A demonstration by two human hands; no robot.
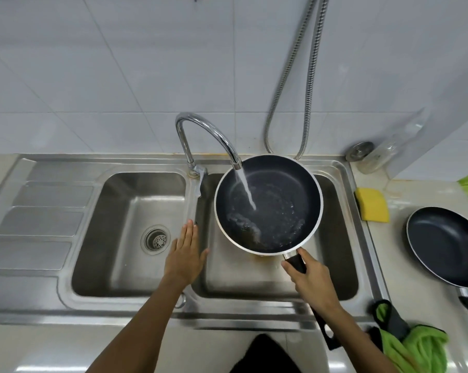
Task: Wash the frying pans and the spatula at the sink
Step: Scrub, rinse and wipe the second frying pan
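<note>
A dark non-stick frying pan (278,192) is held over the right basin of the steel sink (346,184). Water runs from the curved tap (200,130) into the pan and pools there with bubbles. My right hand (311,278) grips the pan's black handle close to the pan. My left hand (185,254) hovers flat, fingers straight, over the divider between the two basins and holds nothing. A second dark frying pan (447,244) lies on the counter at the right. No spatula is in view.
A yellow sponge (373,204) lies on the counter beside the sink. A green and grey cloth (413,343) sits at the front right. The left basin (136,211) has a drain strainer (155,239). A metal hose (303,76) hangs on the tiled wall.
</note>
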